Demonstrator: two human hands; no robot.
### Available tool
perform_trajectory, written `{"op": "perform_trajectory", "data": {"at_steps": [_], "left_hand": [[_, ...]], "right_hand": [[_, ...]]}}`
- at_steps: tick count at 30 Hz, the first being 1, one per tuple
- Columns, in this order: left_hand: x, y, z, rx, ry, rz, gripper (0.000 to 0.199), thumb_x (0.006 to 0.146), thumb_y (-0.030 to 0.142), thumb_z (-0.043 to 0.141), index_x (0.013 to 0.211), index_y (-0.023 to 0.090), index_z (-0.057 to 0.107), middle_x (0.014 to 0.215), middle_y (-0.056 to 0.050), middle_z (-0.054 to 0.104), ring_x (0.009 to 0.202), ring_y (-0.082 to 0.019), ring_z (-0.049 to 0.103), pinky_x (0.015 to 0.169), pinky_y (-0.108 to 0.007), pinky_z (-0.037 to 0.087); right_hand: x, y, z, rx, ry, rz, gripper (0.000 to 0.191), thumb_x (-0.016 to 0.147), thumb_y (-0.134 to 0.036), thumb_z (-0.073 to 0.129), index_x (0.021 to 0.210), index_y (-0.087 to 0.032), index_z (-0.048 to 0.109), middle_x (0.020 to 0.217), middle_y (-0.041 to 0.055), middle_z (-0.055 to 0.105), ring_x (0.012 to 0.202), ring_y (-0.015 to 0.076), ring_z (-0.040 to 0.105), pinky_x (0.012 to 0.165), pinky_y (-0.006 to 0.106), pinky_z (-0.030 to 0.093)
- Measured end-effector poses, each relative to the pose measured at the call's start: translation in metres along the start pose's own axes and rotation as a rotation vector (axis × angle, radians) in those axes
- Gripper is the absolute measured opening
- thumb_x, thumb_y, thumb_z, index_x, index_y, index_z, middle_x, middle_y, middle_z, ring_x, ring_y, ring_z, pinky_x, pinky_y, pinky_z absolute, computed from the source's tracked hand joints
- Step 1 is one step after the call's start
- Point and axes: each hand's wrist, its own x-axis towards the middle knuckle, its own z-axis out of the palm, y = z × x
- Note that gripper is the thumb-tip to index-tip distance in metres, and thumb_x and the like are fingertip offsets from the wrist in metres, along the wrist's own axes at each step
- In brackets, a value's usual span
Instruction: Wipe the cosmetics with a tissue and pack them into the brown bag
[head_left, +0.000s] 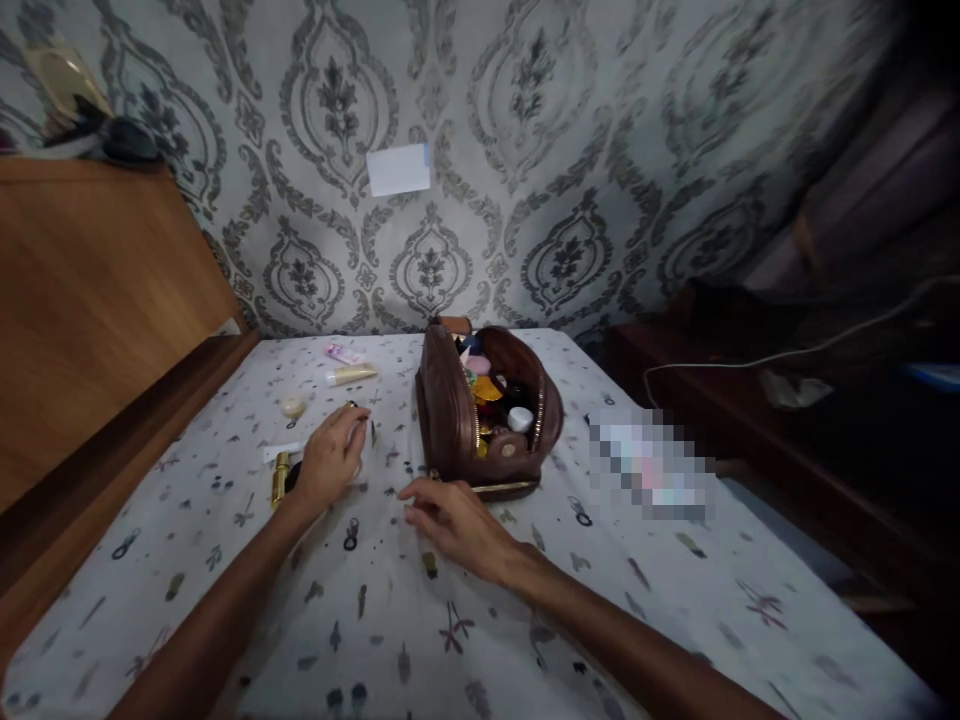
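Observation:
My left hand (334,458) is over the left part of the cloth-covered surface, its fingers bent together around something small and dark that I cannot make out. Partly behind its wrist lie a gold tube (280,478) and a black item. My right hand (457,525) is at the front left corner of a brown bag (448,400), thumb and index finger apart, with nothing seen between them. The bag is unzipped and holds a white-lidded jar (520,419), a yellow item (487,388) and other small things.
Behind my left hand lie a cream tube (351,374), a pink item (341,353) and a small round cream item (293,407). A blurred-out item (652,465) is right of the bag. A wooden panel (105,270) borders the left; a patterned wall (465,240) stands behind.

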Motion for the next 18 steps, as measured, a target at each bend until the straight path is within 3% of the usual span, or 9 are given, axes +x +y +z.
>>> {"op": "perform_trajectory", "data": {"at_steps": [3, 6, 9, 14, 18], "left_hand": [[0.008, -0.008, 0.013, 0.246, -0.083, 0.027, 0.037, 0.096, 0.024, 0.036, 0.123, 0.015, 0.059, 0.117, -0.013, 0.066, 0.108, -0.027, 0.061, 0.093, -0.040, 0.049], [0.009, -0.012, 0.030, 0.321, -0.140, 0.077, 0.034, 0.094, 0.023, 0.039, 0.114, 0.015, 0.065, 0.111, -0.016, 0.066, 0.110, -0.030, 0.058, 0.093, -0.044, 0.050], [0.007, -0.016, 0.040, 0.328, -0.143, 0.122, 0.034, 0.094, 0.023, 0.037, 0.106, 0.012, 0.067, 0.106, -0.019, 0.064, 0.113, -0.035, 0.054, 0.095, -0.050, 0.048], [0.000, -0.022, 0.036, 0.321, -0.110, 0.173, 0.039, 0.097, 0.032, 0.033, 0.107, 0.013, 0.065, 0.112, -0.018, 0.061, 0.112, -0.033, 0.054, 0.097, -0.049, 0.047], [-0.017, -0.007, 0.021, 0.228, -0.208, 0.348, 0.037, 0.097, 0.031, 0.032, 0.103, 0.022, 0.068, 0.113, -0.008, 0.066, 0.108, -0.027, 0.056, 0.097, -0.042, 0.046]], "right_hand": [[0.011, 0.007, 0.022, 0.163, 0.024, 0.069, 0.024, 0.080, -0.018, 0.061, 0.103, -0.017, 0.069, 0.080, 0.0025, 0.072, 0.071, 0.0156, 0.065, 0.062, 0.023, 0.044], [0.017, 0.015, 0.039, 0.254, 0.113, 0.136, 0.026, 0.079, -0.015, 0.060, 0.103, -0.017, 0.069, 0.074, -0.0002, 0.070, 0.064, 0.0136, 0.061, 0.058, 0.023, 0.043], [0.016, 0.022, 0.046, 0.287, 0.197, 0.152, 0.028, 0.080, -0.016, 0.058, 0.107, -0.019, 0.066, 0.081, -0.0001, 0.071, 0.064, 0.0126, 0.061, 0.058, 0.022, 0.044], [0.006, 0.025, 0.047, 0.352, 0.275, 0.144, 0.044, 0.077, -0.016, 0.061, 0.121, -0.022, 0.059, 0.108, 0.0045, 0.068, 0.075, 0.0134, 0.063, 0.069, 0.027, 0.051], [0.002, 0.023, 0.047, 0.276, 0.263, 0.035, 0.067, 0.073, -0.013, 0.063, 0.137, -0.021, 0.046, 0.125, 0.0105, 0.058, 0.099, 0.0206, 0.062, 0.093, 0.038, 0.050]]}}
